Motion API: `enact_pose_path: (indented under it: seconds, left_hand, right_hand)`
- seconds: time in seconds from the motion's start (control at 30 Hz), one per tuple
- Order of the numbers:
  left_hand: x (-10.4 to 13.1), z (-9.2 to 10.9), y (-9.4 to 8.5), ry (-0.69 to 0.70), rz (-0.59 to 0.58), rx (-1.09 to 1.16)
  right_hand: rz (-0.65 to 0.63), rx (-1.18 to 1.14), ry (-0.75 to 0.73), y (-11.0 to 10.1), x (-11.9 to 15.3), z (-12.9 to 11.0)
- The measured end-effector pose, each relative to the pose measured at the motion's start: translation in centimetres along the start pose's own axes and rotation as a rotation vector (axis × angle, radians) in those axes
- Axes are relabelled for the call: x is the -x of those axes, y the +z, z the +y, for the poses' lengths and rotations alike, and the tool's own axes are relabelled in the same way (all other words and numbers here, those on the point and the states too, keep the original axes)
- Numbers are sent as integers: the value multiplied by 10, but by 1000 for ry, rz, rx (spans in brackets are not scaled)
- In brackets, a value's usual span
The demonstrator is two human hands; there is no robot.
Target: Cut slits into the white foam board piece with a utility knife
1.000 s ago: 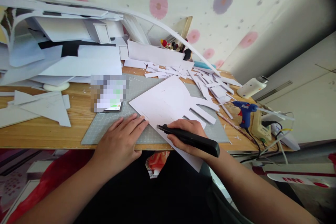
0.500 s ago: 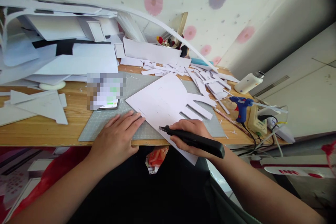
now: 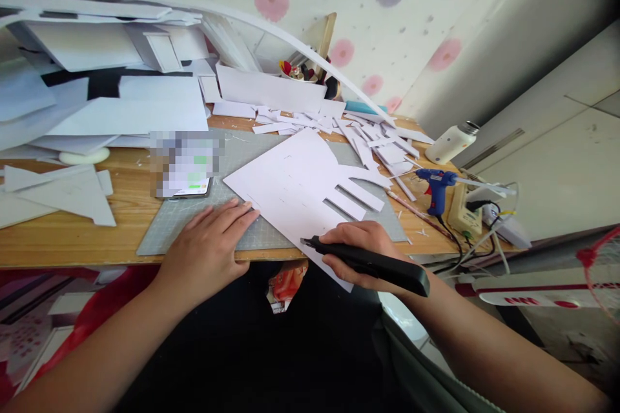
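A white foam board piece [image 3: 290, 174] with long cut slots on its right side lies on the grey cutting mat [image 3: 169, 229], one corner jutting past the table's front edge. My right hand [image 3: 363, 248] is wrapped round a black utility knife [image 3: 382, 266]. The knife's tip is at the board's lower part, near its front edge; whether it touches the surface I cannot tell. My left hand [image 3: 208, 242] lies flat with fingers stretched out on the mat, fingertips at the board's left edge. Left of the board rests a phone [image 3: 191, 187] with a blurred screen.
White offcuts [image 3: 387, 148] are heaped behind and right of the board. A blue glue gun [image 3: 438, 190] stands at the right beside a power strip [image 3: 465, 213] and cables. A white bottle [image 3: 453, 142] is behind it. Stacked boards [image 3: 130, 113] fill the back left.
The knife and my right hand have shifted slightly right along the board's front edge. My left hand stays at the board's edge. The whole view has moved a little.
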State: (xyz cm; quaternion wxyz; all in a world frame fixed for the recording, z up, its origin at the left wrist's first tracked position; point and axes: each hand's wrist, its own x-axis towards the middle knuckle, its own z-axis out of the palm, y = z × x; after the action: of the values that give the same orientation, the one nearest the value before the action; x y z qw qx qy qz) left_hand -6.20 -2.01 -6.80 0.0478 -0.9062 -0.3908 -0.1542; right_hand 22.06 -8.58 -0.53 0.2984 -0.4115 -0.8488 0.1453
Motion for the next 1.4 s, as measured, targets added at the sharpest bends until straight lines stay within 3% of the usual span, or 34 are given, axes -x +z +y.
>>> enact_pose_path:
  seconds: [0.6, 1.0, 1.13, 1.3, 1.4]
  left_hand:
    - [-1, -3, 1, 21, 7, 21]
    - [0, -6, 3, 41, 29, 63]
    - [1, -6, 6, 31, 45, 48]
    - [1, -7, 8, 64, 45, 17]
    - [1, -4, 2, 63, 85, 19]
  right_hand:
    - [-156, -26, 35, -26, 42, -5]
    - [-224, -47, 86, -37, 46, -10]
    - [-273, -83, 144, -42, 63, -9]
    - [-96, -60, 329, -57, 92, -8]
    - [6, -121, 454, -46, 103, -2]
